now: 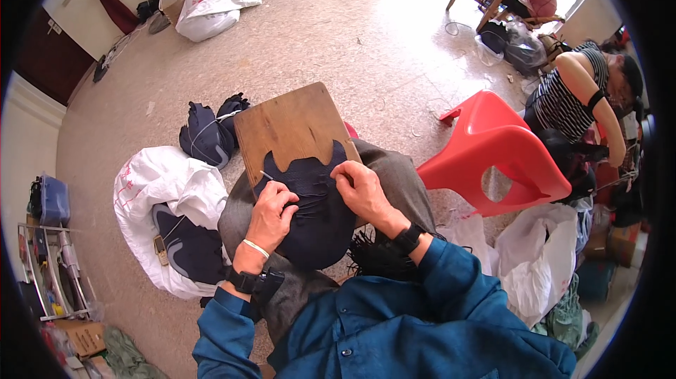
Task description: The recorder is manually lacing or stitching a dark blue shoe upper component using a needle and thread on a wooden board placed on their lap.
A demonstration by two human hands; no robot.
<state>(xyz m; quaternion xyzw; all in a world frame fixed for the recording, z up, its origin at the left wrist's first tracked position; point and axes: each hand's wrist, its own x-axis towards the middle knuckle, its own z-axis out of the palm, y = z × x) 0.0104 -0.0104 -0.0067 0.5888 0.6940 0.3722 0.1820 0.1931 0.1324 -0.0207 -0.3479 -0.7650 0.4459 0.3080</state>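
A dark navy fabric piece [310,227], rounded at the near end and notched at the far end, lies over a wooden board [289,118] on my lap. Its middle is gathered into creases. On its left side, my left hand [271,215] is closed, with a thin pale stick-like tool [266,175] poking out beyond the fingers; their grip on it is partly hidden. My right hand [364,192] pinches the piece's right edge near the notch. Both wrists wear dark bands, and the left also has a pale bracelet.
On the left, a white sack [169,182] holds similar navy pieces, with a tied navy bundle [205,132] just beyond. A red plastic stool [493,153] stands to my right, near white bags [535,259]. A person in a striped top [570,90] bends at far right.
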